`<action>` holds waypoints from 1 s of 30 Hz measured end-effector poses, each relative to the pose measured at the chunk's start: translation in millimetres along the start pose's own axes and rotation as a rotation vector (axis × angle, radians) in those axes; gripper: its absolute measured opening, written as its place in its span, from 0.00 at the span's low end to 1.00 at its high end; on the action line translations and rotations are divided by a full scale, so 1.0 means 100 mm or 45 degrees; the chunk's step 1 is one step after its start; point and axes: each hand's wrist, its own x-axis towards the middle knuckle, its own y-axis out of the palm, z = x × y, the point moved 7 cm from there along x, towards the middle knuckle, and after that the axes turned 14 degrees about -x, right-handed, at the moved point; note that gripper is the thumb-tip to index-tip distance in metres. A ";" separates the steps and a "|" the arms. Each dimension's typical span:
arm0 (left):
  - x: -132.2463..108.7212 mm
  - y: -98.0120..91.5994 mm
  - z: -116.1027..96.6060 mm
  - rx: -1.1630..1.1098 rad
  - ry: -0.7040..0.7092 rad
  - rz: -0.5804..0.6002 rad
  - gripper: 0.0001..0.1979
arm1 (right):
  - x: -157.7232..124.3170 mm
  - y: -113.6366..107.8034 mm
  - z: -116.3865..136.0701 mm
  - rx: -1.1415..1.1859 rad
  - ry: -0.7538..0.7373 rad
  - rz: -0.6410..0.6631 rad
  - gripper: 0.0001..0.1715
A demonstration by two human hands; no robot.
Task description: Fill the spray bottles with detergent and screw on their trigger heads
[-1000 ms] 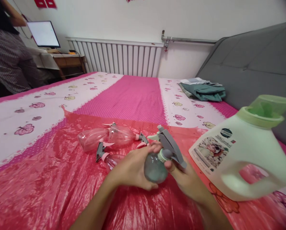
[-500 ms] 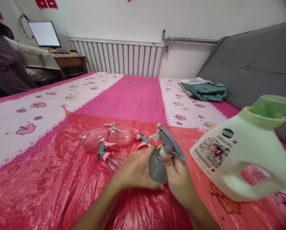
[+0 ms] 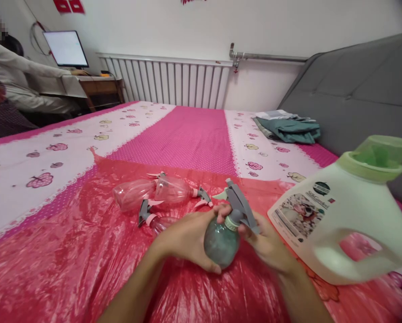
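A small green spray bottle (image 3: 221,242) with a grey trigger head (image 3: 240,206) is held upright over a red plastic sheet (image 3: 62,251). My left hand (image 3: 187,240) wraps round the bottle's body. My right hand (image 3: 266,242) pinches the neck collar just under the trigger head. Three clear pink spray bottles (image 3: 153,193) lie on their sides on the sheet just beyond my left hand.
A large white detergent jug (image 3: 349,220) with a green cap stands at the right. The sheet covers a bed with a pink patterned cover (image 3: 183,134). Folded green clothes (image 3: 288,128) lie near the grey headboard (image 3: 355,89). A person sits at a desk with a monitor (image 3: 66,48) at far left.
The green bottle has turned a little in my hands, and my right hand has shifted its grip round the neck. Another person at the left has moved out of view.
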 end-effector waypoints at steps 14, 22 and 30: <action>0.02 0.00 0.04 -0.153 0.022 -0.001 0.52 | 0.03 0.05 -0.02 0.062 0.073 -0.281 0.20; 0.05 0.04 -0.07 -0.412 0.134 -0.100 0.45 | -0.02 0.02 0.01 -0.028 -0.023 -0.248 0.21; 0.05 0.05 -0.05 -0.189 0.020 -0.298 0.40 | 0.00 0.03 0.08 -0.233 -0.003 -0.452 0.20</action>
